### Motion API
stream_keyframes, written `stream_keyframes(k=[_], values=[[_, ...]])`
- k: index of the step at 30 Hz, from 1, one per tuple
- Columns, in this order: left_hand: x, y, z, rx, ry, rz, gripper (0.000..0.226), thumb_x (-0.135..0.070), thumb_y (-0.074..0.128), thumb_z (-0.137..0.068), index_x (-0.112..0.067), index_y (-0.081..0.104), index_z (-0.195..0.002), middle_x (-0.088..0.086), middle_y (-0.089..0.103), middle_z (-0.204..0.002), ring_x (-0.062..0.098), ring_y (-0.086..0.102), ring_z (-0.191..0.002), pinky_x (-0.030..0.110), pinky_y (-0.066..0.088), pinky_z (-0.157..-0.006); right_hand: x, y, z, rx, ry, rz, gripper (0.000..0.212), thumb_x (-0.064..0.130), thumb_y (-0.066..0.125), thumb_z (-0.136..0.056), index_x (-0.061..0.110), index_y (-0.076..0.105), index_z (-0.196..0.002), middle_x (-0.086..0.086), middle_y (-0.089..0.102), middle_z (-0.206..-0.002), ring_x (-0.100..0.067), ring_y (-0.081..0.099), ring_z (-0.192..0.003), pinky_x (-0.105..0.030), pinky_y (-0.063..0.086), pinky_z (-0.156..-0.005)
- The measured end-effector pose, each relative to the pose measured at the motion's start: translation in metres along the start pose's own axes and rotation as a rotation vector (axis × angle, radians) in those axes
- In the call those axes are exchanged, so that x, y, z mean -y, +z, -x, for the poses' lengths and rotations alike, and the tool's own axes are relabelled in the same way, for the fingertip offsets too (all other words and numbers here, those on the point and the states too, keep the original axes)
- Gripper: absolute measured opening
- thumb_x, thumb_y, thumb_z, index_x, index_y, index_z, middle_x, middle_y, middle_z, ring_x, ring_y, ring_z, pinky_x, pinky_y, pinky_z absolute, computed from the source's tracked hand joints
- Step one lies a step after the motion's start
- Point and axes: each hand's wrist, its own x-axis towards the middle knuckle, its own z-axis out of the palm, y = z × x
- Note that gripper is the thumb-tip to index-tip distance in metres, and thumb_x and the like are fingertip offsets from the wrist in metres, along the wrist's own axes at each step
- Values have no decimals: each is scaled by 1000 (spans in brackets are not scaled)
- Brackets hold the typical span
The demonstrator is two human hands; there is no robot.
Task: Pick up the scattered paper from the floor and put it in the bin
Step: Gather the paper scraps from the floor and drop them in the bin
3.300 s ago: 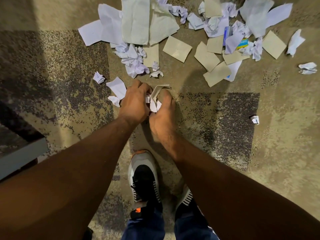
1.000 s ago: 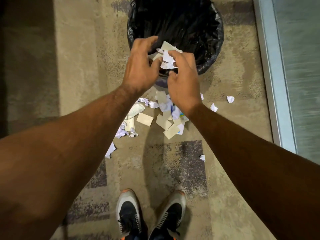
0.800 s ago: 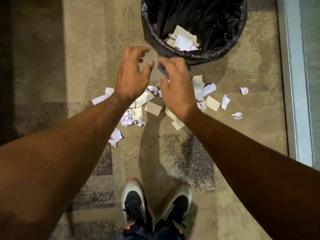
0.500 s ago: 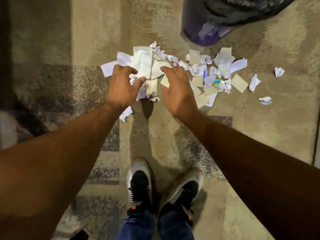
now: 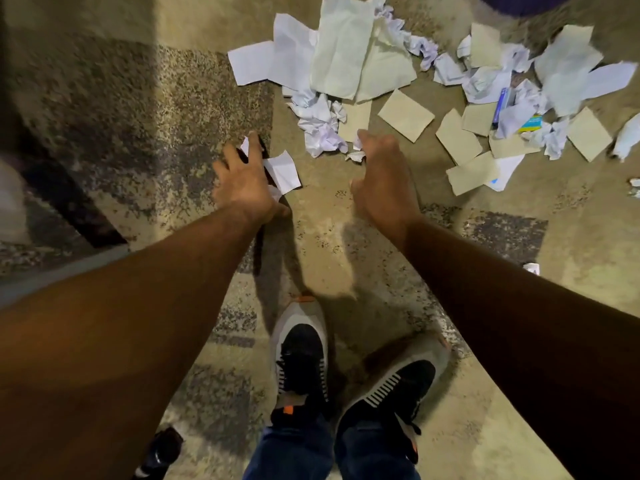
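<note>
Scattered paper covers the carpet ahead: large flat sheets [image 5: 349, 53], crumpled white balls [image 5: 320, 128], tan rectangles [image 5: 406, 115] and a blue-printed piece [image 5: 502, 103]. My left hand [image 5: 244, 181] is low over two small white scraps [image 5: 283, 171], its fingers spread and touching them. My right hand [image 5: 379, 178] hovers open, fingers apart, its tips near a small crumpled bit [image 5: 356, 155]. Only a dark purple sliver of the bin [image 5: 519, 0] shows at the top edge.
My two shoes [image 5: 301, 358] stand on the patterned carpet below my hands. A lone white scrap [image 5: 531, 268] lies to the right. A grey ledge [image 5: 62, 268] and a dark opening sit at the left. A small dark object [image 5: 161, 452] lies near the bottom.
I dropped the held paper into the bin, then bent down. Both hands, now with nothing in them, have lowered to the floor and the bin has slid out of view.
</note>
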Motion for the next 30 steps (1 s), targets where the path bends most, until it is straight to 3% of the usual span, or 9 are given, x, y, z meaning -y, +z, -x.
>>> stream_keyframes(k=[6, 12, 15, 18, 20, 22, 24, 27, 30], values=[[-1, 4, -22, -193, 54, 229, 94, -11, 89, -72, -12, 35, -149, 19, 27, -149, 40, 37, -134, 47, 43, -111, -2, 9, -28, -35, -15, 50, 84, -3, 73, -81, 13, 37, -154, -15, 44, -149, -29, 50, -131, -31, 43, -106], [-31, -2, -33, -221, 169, 372, 87, 1, 80, -79, -21, 36, -150, 13, 28, -148, 22, 49, -121, 24, 41, -106, 6, 10, -40, -50, -44, 139, 86, -2, 67, -83, 17, 30, -158, -14, 43, -150, -31, 48, -126, -35, 44, -101], [-47, -3, -35, -244, 271, 383, 79, 5, 70, -84, -20, 36, -151, 12, 32, -143, 18, 48, -115, 20, 40, -106, 10, 11, -44, -39, -95, 119, 87, -6, 63, -82, 16, 29, -159, -13, 40, -154, -32, 46, -125, -35, 43, -101], [-60, -1, -35, -199, 374, 406, 81, 9, 64, -84, -20, 35, -154, 9, 35, -135, 8, 42, -107, 9, 29, -102, 13, 17, -45, -64, -121, 19, 77, 6, 71, -86, 12, 39, -155, -16, 49, -147, -33, 49, -124, -38, 46, -103], [-69, 3, -33, -169, 407, 420, 74, 5, 65, -86, -21, 40, -150, 5, 35, -125, 0, 41, -94, 7, 31, -94, 14, 24, -45, -108, -152, -73, 67, 6, 72, -86, 8, 48, -149, -18, 58, -136, -34, 54, -120, -44, 49, -102], [-74, 8, -31, -154, 382, 452, 65, 1, 66, -86, -20, 46, -144, 2, 33, -122, 3, 43, -92, 5, 32, -88, 14, 28, -44, -87, -142, -159, 57, -4, 63, -86, 6, 55, -142, -21, 60, -127, -36, 57, -115, -46, 49, -100], [-78, 10, -27, -144, 364, 484, 56, -1, 64, -86, -16, 50, -137, 2, 34, -121, 10, 47, -96, 7, 34, -81, 13, 25, -40, -29, -105, -191, 53, -8, 55, -85, 6, 58, -136, -22, 60, -123, -35, 57, -113, -35, 45, -95], [-81, 11, -21, -106, 369, 492, 46, -4, 64, -86, -12, 52, -130, 3, 39, -117, 10, 48, -90, 7, 36, -69, 12, 22, -34, 28, -11, -228, 44, 1, 54, -90, 9, 62, -133, -16, 64, -124, -30, 61, -114, -23, 43, -93], [-86, 6, -11, -82, 380, 511, 44, -5, 65, -84, -12, 55, -126, 4, 48, -117, 10, 51, -89, 13, 43, -73, 12, 10, -25, 1, 74, -360, 39, 30, 53, -98, 17, 65, -133, -4, 71, -118, -18, 67, -109, -35, 55, -99]])
